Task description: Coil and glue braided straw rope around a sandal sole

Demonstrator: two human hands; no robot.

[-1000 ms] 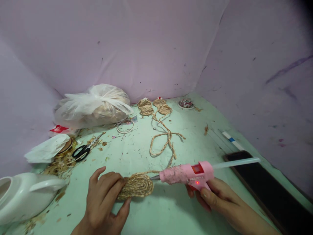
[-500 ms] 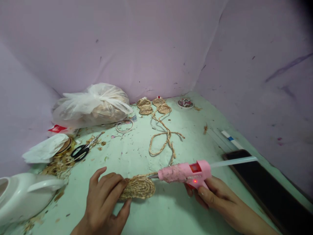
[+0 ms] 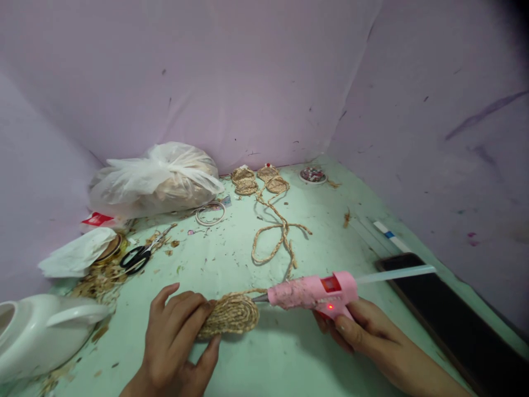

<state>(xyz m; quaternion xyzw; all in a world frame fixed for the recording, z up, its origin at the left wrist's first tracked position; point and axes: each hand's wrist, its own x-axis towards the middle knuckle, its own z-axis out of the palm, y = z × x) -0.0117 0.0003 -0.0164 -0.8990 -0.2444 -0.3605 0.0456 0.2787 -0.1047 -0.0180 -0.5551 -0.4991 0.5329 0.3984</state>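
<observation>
My left hand presses on and grips an oval coil of braided straw lying on the pale green table, thumb at its near edge. A pink hot glue gun sits in my right hand, which is closed round its handle; a red light glows on the body and a clear glue stick juts out of the back. The metal nozzle touches the coil's right edge. A braided straw cord runs from the coil toward the back of the table.
Black scissors and straw scraps lie at the left. A white pot stands at the near left, a plastic bag of straw at the back. Finished straw coils, a metal ring, a small dish and a dark phone are around.
Hardly anything has moved; the glue gun's nozzle and the coil shifted slightly while staying in contact.
</observation>
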